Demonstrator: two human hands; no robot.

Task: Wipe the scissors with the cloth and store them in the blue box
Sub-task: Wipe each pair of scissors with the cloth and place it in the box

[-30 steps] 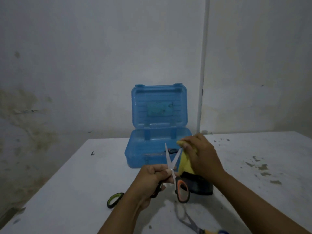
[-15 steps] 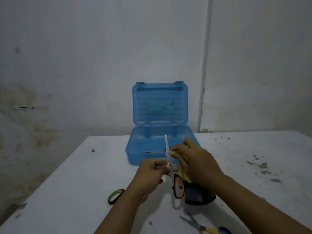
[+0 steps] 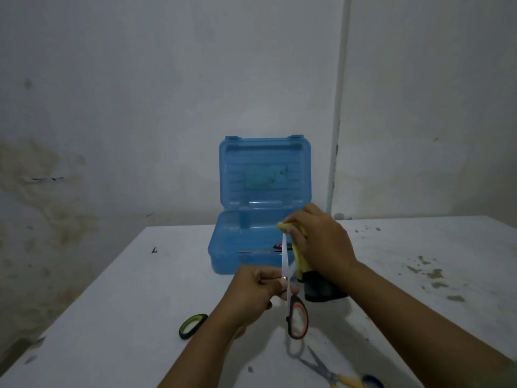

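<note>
My left hand (image 3: 251, 292) grips a pair of scissors (image 3: 297, 317) with black-and-orange handles, blades pointing up and slightly spread. My right hand (image 3: 321, 242) holds a yellow cloth (image 3: 300, 260) pinched over the tip of the right blade. Behind them the blue box (image 3: 237, 247) stands open on the white table (image 3: 126, 303), lid upright. Another pair of scissors lies inside the box, seen dimly through its front wall.
A green-and-black scissors handle (image 3: 193, 326) shows on the table left of my left forearm. A pair with yellow and blue handles (image 3: 335, 373) lies near the front edge. A dark block (image 3: 321, 289) sits under my right hand. The wall stands close behind the box.
My right hand has slid the cloth up the blade from near the pivot to the tip. The blades have spread apart slightly again.
</note>
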